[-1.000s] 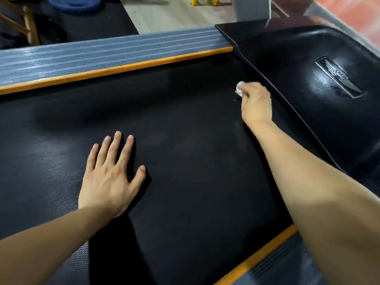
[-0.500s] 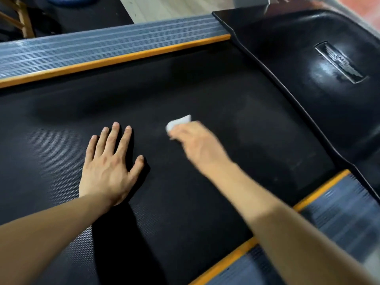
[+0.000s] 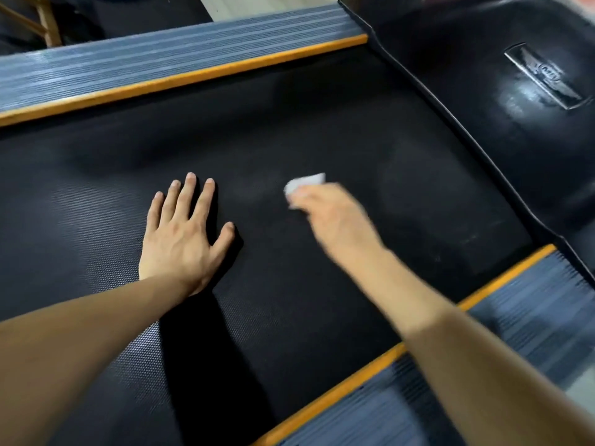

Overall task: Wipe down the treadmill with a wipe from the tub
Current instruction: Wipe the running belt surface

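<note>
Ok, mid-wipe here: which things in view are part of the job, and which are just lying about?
Part of the job:
- white wipe, gripped in the right hand
- treadmill belt, being wiped
- left hand, flat on the belt
- grey side rails and black motor cover, also treadmill surfaces

Just lying about:
- wooden frame on the floor, top left

The tub is not in view.

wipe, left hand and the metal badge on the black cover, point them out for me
wipe (image 3: pixel 306 183), head view, on the white corner past the fingers
left hand (image 3: pixel 180 239), head view, on the back of the hand
metal badge (image 3: pixel 544 77), head view, on its middle
</note>
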A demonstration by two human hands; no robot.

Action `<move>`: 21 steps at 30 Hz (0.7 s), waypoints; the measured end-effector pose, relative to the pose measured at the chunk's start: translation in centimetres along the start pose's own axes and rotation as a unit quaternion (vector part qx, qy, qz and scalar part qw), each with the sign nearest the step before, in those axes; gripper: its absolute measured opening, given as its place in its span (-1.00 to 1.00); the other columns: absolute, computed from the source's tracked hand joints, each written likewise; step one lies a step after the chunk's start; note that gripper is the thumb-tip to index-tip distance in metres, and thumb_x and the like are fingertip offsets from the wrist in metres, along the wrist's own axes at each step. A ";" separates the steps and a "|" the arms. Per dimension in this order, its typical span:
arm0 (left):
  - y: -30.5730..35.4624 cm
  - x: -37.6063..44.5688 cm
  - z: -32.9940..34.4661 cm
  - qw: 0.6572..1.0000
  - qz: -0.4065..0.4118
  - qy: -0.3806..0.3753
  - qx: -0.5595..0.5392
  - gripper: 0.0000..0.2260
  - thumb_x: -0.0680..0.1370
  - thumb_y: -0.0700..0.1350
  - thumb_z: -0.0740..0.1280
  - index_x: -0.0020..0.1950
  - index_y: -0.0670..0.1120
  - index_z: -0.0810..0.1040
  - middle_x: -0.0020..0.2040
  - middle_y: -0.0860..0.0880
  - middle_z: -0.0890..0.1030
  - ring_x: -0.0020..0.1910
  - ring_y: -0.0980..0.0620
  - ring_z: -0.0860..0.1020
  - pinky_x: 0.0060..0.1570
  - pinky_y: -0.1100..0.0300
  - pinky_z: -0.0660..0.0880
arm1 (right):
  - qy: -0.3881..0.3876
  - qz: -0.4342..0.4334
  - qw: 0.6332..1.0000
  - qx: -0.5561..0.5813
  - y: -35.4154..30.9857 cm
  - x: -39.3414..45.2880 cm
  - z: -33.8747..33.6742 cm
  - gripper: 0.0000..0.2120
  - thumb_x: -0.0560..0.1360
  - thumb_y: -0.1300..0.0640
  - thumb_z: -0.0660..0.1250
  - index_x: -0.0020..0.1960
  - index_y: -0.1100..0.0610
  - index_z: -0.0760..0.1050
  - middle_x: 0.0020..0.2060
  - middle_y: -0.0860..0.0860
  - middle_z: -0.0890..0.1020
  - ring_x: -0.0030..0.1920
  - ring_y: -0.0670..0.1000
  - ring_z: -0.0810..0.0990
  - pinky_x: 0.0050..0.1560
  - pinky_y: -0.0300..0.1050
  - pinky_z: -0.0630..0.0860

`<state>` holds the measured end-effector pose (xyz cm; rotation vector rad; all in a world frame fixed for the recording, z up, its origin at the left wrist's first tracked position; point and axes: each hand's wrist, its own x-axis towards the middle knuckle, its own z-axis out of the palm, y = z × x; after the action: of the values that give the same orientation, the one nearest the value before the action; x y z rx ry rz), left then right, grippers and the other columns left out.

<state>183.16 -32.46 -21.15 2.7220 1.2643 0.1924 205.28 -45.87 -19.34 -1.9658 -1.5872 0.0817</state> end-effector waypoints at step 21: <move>0.0 -0.1 0.0 1.000 -0.001 0.000 -0.006 -0.27 0.56 0.35 -0.06 0.66 0.02 0.07 0.67 -0.11 0.07 0.65 -0.10 -0.01 0.61 -0.05 -0.11 | 0.054 0.239 0.964 -0.103 3.3 -4.9 -7.4 -0.85 0.38 0.28 0.18 -0.22 0.33 0.50 -0.21 0.32 0.57 -0.27 0.08 0.49 -0.22 0.02 0.44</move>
<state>183.06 -32.55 -21.15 2.7108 1.2623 0.1983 209.76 -53.64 -16.46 -2.4375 -1.0579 0.0010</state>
